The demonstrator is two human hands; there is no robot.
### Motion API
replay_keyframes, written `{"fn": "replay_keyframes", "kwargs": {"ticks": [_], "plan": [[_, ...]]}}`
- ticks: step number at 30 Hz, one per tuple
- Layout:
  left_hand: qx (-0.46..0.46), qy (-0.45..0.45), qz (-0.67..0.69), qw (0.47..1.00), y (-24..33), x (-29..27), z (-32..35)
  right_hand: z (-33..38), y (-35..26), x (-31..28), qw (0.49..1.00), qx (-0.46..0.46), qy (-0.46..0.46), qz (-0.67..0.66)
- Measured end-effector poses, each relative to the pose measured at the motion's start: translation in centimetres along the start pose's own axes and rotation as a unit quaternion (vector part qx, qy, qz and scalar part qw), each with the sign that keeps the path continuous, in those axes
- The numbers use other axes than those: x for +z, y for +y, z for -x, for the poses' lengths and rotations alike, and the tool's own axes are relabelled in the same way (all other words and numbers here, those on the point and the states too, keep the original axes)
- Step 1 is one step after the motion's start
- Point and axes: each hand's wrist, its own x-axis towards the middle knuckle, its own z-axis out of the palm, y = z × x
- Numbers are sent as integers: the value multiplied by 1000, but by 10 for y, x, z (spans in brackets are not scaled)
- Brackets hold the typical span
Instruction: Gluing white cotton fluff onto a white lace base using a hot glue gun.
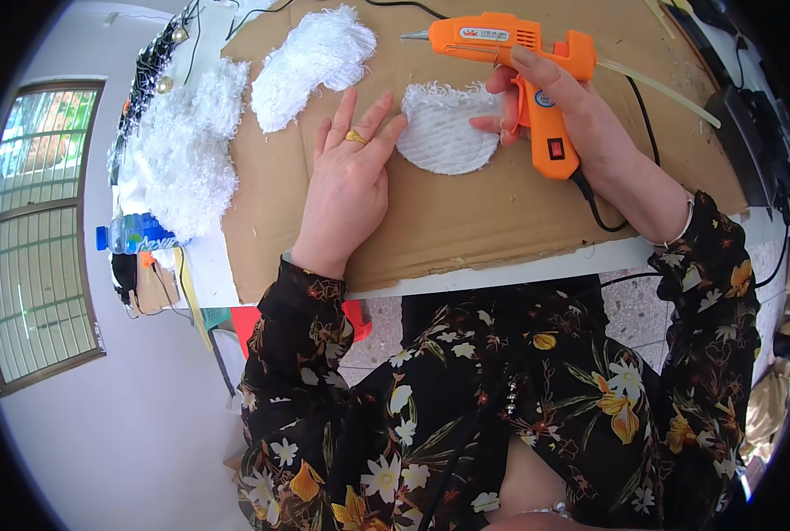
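Note:
My right hand [603, 128] is wrapped round the handle of an orange hot glue gun [550, 142], its metal nozzle pointing left. A long, pale glue stick [665, 94] juts from the back of the gun. Just left of the handle, a white quilted fabric piece [448, 140] with a frayed top edge lies flat on the cardboard; fingers of my right hand overlap its right side. My left hand [346, 190] rests on the cardboard, fingers outstretched, the fingertips at the fabric's left edge. Beyond them lies a curved, shaggy white piece [311, 64].
A large cardboard sheet [475, 226] covers the white table. Fluffy white material [191, 150] is heaped at its left, beside a blue-labelled bottle [138, 234]. The gun's black cord [597, 211] loops down on the right. A black object [738, 142] stands at the right edge.

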Motion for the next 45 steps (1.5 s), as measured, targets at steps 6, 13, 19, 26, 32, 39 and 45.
{"fn": "replay_keyframes", "kwargs": {"ticks": [6,13,19,26,32,39,45], "plan": [[37,-3,-63,997,1,-2,-6,-2,0,-1,1000,16,17,16],[-12,61,0,998,1,-19,10,0,-5,2,999,18,25,16],[-26,-31,-76,996,12,-11,17,-1,-3,1,1000,3,10,8],[-9,-38,-40,998,14,-9,13,0,-4,3,1000,17,25,1],[-37,-8,4,999,11,-8,13,1,-4,1,1000,9,13,8],[-139,11,157,978,2,-2,-9,-1,0,-6,999,26,-10,40],[-148,74,193,967,-2,-1,-9,2,-4,-1,1000,25,0,18]]}}
